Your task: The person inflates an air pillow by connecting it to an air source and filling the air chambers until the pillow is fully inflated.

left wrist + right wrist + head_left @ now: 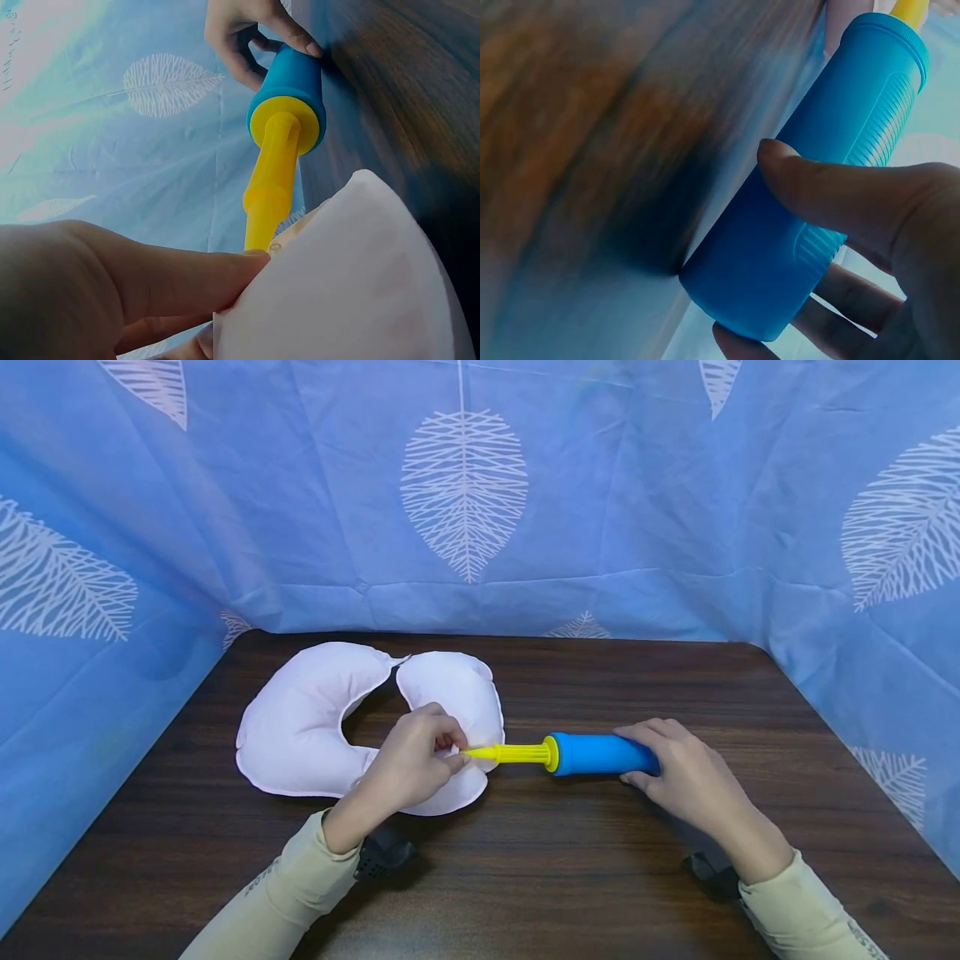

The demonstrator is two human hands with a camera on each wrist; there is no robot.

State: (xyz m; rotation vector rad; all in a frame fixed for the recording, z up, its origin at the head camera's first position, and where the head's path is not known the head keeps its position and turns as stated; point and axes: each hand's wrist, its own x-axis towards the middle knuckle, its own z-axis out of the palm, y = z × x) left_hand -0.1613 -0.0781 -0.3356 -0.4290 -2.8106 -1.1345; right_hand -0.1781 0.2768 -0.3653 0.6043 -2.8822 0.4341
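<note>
A pale pink U-shaped inflatable neck pillow point(288, 727) lies puffed up on the left of the table. My left hand point(418, 756) pinches its valve at the right arm of the pillow, where the tip of the pump's yellow nozzle point(517, 753) meets the fingertips. A small clear valve piece point(276, 247) shows beside the thumb in the left wrist view. My right hand point(686, 772) grips the far end of the blue hand pump point(592, 753), thumb on the near side and fingers round the other. The pump lies level, pointing left at the pillow.
The dark wood table point(570, 877) carries the pillow and spans the lower view. Blue cloth point(600, 510) with white leaf prints hangs behind and along both sides. A black wrist camera point(384, 853) sits under the left wrist.
</note>
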